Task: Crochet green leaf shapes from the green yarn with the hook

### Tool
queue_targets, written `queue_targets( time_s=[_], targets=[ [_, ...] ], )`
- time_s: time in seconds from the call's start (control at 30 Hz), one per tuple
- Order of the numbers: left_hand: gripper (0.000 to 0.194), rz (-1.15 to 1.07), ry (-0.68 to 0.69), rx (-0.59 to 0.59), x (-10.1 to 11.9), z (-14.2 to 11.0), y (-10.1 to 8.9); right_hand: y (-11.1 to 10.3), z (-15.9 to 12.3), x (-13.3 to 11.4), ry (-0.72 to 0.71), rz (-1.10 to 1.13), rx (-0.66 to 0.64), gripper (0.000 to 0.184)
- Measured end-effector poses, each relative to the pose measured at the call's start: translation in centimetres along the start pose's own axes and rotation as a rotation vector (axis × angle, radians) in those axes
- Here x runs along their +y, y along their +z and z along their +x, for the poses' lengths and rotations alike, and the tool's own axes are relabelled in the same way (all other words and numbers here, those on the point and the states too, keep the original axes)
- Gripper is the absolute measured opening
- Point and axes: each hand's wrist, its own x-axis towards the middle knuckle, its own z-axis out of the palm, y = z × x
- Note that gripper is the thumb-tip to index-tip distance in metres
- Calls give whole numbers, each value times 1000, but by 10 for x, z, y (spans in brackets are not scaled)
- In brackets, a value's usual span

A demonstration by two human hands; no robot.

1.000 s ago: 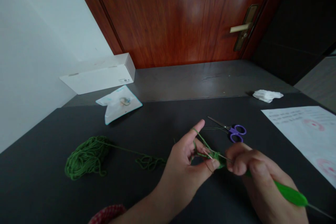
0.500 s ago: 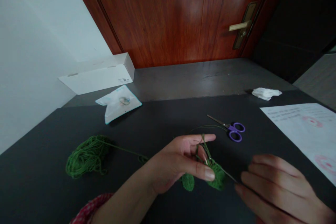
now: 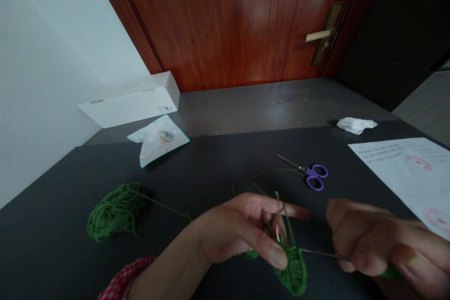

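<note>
1. One green crocheted piece [image 3: 294, 269] hangs from the left hand [image 3: 239, 229] over the dark worktop [image 3: 211, 159], with loose strands standing up from its top edge (a second green patch [image 3: 250, 255] peeks out behind the palm).
2. That left hand is closed in a pinch, thumb and fingers gripping the piece's top.
3. The right hand [image 3: 372, 239] is curled shut around a crochet hook [image 3: 325, 255], whose metal shaft reaches the piece; most of its green handle is hidden.
4. A yarn strand [image 3: 165, 206] runs left to a green yarn ball [image 3: 116, 213].
5. Purple-handled scissors [image 3: 315, 175] lie beyond the hands, a printed paper sheet [image 3: 397, 168] to the right.
6. A plastic packet [image 3: 159, 141], white box [image 3: 130, 102] and crumpled tissue [image 3: 356, 125] lie farther off, before a wooden door [image 3: 225, 23].
</note>
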Motion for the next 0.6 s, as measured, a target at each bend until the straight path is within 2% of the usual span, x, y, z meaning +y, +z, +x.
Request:
queue_targets(
  time_s=[0.13,0.23,0.33,0.43,0.6],
  targets=[
    [65,-11,-53,-55,-2,1,-1,4,6,-2,206,432,-124,33],
    [62,16,-61,-47,-2,1,0,14,10,-1,331,620,-64,36],
    [56,34,-24,12,-1,0,3,21,13,-1,450,707,9,37],
    [53,41,85,123,-1,1,8,26,15,-2,517,733,66,36],
    [62,68,350,427,-4,4,17,36,14,3,598,763,223,31]
  ],
)
